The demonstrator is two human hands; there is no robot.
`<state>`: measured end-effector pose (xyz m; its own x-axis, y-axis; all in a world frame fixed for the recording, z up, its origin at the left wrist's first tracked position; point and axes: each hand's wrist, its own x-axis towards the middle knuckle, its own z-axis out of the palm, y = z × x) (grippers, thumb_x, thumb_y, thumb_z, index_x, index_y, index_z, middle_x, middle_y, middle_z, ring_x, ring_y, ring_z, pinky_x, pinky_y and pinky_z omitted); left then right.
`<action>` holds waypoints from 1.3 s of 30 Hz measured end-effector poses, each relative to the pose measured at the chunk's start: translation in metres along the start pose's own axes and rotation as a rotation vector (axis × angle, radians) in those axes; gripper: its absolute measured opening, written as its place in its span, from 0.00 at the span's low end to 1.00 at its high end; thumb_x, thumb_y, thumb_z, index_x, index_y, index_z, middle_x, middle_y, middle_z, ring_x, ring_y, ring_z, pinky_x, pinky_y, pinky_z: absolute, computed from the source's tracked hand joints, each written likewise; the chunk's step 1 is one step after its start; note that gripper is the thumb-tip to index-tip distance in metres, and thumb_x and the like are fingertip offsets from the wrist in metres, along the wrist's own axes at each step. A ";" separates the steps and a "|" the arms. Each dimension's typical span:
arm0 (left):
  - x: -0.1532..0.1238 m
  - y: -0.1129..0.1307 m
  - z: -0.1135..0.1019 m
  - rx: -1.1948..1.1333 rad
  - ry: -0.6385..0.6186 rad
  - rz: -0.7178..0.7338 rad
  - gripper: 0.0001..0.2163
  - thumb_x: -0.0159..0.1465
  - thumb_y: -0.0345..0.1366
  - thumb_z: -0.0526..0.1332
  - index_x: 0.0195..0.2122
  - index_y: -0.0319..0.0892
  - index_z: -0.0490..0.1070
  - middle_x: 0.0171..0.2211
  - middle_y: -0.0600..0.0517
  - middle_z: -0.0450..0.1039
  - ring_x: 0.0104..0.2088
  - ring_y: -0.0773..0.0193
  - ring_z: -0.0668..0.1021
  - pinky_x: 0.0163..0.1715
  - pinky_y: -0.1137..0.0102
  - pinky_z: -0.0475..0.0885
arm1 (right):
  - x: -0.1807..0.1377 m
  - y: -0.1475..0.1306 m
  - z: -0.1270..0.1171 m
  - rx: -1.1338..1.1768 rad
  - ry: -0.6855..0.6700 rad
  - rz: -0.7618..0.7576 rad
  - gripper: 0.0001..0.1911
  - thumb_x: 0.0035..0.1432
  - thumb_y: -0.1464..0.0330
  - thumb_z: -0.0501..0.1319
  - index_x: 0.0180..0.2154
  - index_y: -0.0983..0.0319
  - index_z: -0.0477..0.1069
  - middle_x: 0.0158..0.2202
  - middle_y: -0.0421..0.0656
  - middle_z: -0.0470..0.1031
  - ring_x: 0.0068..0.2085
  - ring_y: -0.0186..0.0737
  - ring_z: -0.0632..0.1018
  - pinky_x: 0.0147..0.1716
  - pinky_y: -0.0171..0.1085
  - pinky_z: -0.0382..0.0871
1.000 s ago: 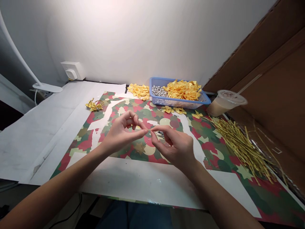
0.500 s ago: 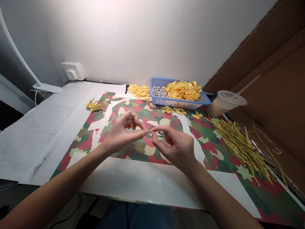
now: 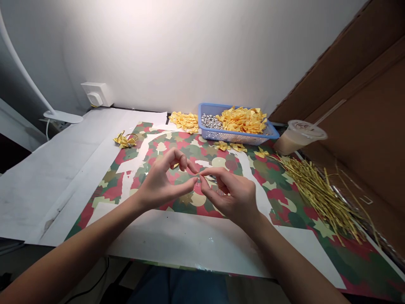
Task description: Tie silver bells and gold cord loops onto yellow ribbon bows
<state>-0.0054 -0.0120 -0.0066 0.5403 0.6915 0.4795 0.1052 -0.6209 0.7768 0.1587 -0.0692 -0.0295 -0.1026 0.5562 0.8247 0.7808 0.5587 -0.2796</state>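
Fingertips of my left hand [image 3: 161, 179] and my right hand [image 3: 232, 190] meet over the middle of the patterned sheet [image 3: 177, 143]. My right thumb and index finger pinch a tiny, thin yellowish piece [image 3: 198, 174], too small to name. The left index finger and thumb close around the same spot, with a narrow gap between their tips; the other left fingers are curled. Behind my left fingers, a small yellow bit [image 3: 176, 166] lies on the sheet. Thin dark and silvery things [image 3: 211, 179] show partly behind my right hand.
At the back stands a blue basket [image 3: 238, 136] with silver beads [image 3: 211, 121] and yellow bows [image 3: 243, 119]. More bows [image 3: 184, 122] lie beside it. A bow cluster with rings [image 3: 125, 139] is left. To the right are a drink cup [image 3: 299, 137] and gold stems [image 3: 319, 198].
My left index finger and thumb have parted slightly, and the left wrist has turned a little. My right hand has shifted slightly left, still pinching.
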 end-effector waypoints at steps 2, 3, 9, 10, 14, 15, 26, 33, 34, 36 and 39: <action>0.000 0.000 0.000 -0.003 -0.002 -0.015 0.12 0.55 0.27 0.62 0.30 0.44 0.57 0.28 0.54 0.72 0.31 0.66 0.71 0.31 0.68 0.63 | 0.000 0.000 0.000 -0.003 0.001 0.009 0.03 0.55 0.75 0.61 0.32 0.62 0.69 0.17 0.31 0.63 0.16 0.24 0.57 0.16 0.27 0.53; 0.000 0.000 0.000 -0.006 -0.001 -0.024 0.12 0.55 0.26 0.62 0.30 0.44 0.57 0.28 0.54 0.72 0.31 0.66 0.70 0.32 0.68 0.64 | 0.000 0.000 -0.001 -0.004 0.003 0.010 0.03 0.55 0.75 0.61 0.32 0.63 0.69 0.17 0.31 0.63 0.16 0.24 0.57 0.16 0.27 0.53; 0.000 0.000 0.001 -0.048 0.024 -0.043 0.12 0.56 0.26 0.62 0.29 0.45 0.57 0.26 0.56 0.70 0.30 0.66 0.72 0.32 0.67 0.65 | -0.001 0.000 -0.001 -0.013 0.009 0.009 0.02 0.54 0.75 0.62 0.31 0.63 0.70 0.16 0.30 0.59 0.16 0.25 0.56 0.16 0.27 0.53; 0.000 0.000 0.001 -0.054 0.026 -0.044 0.12 0.56 0.26 0.62 0.29 0.45 0.57 0.26 0.56 0.70 0.30 0.67 0.72 0.32 0.67 0.66 | -0.001 0.000 -0.001 -0.014 0.005 0.011 0.02 0.55 0.75 0.62 0.31 0.63 0.70 0.16 0.30 0.59 0.16 0.25 0.56 0.16 0.27 0.53; 0.000 -0.001 0.001 -0.038 0.031 -0.043 0.12 0.57 0.27 0.62 0.29 0.45 0.57 0.26 0.56 0.70 0.30 0.67 0.71 0.32 0.67 0.66 | -0.001 0.000 0.000 -0.019 -0.008 0.014 0.02 0.55 0.74 0.61 0.32 0.63 0.70 0.16 0.30 0.60 0.16 0.25 0.56 0.16 0.27 0.53; 0.000 -0.001 0.001 -0.032 0.031 -0.043 0.12 0.57 0.28 0.62 0.29 0.45 0.57 0.26 0.56 0.70 0.30 0.67 0.71 0.32 0.67 0.65 | -0.001 0.000 0.000 -0.021 -0.007 0.013 0.02 0.55 0.75 0.61 0.32 0.63 0.70 0.16 0.30 0.60 0.16 0.25 0.56 0.15 0.27 0.52; 0.001 0.004 0.000 -0.007 -0.006 -0.049 0.10 0.56 0.28 0.62 0.30 0.44 0.59 0.27 0.54 0.73 0.29 0.66 0.71 0.32 0.67 0.67 | 0.001 0.001 0.000 -0.045 -0.008 -0.012 0.02 0.56 0.74 0.60 0.32 0.62 0.70 0.16 0.31 0.65 0.15 0.25 0.58 0.15 0.28 0.54; 0.001 0.003 0.001 0.027 0.021 -0.040 0.09 0.56 0.28 0.62 0.30 0.44 0.60 0.27 0.54 0.73 0.28 0.66 0.73 0.32 0.66 0.68 | 0.001 0.000 -0.001 -0.062 -0.015 -0.035 0.03 0.56 0.75 0.61 0.33 0.62 0.71 0.16 0.32 0.67 0.15 0.25 0.61 0.16 0.28 0.55; 0.001 0.003 0.000 0.043 0.021 -0.033 0.09 0.56 0.28 0.62 0.30 0.44 0.60 0.27 0.53 0.73 0.28 0.66 0.72 0.32 0.66 0.68 | 0.001 0.000 -0.001 -0.062 -0.016 -0.034 0.03 0.56 0.75 0.61 0.33 0.62 0.72 0.16 0.32 0.67 0.15 0.25 0.62 0.16 0.29 0.55; 0.001 0.004 0.000 0.077 0.024 -0.015 0.09 0.55 0.27 0.62 0.30 0.44 0.60 0.27 0.53 0.74 0.28 0.66 0.72 0.30 0.67 0.68 | 0.001 0.000 -0.001 -0.060 -0.016 -0.030 0.03 0.56 0.74 0.61 0.33 0.62 0.72 0.17 0.32 0.68 0.15 0.25 0.62 0.16 0.29 0.55; 0.002 0.005 -0.001 0.143 0.030 0.030 0.09 0.55 0.26 0.61 0.30 0.44 0.61 0.27 0.53 0.74 0.28 0.66 0.73 0.30 0.69 0.68 | 0.002 0.000 -0.002 -0.050 -0.010 -0.028 0.03 0.56 0.75 0.61 0.32 0.63 0.72 0.16 0.32 0.67 0.15 0.25 0.62 0.16 0.29 0.54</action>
<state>-0.0051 -0.0135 -0.0012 0.5202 0.6812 0.5152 0.2085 -0.6862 0.6969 0.1595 -0.0694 -0.0272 -0.1311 0.5474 0.8266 0.8074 0.5428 -0.2314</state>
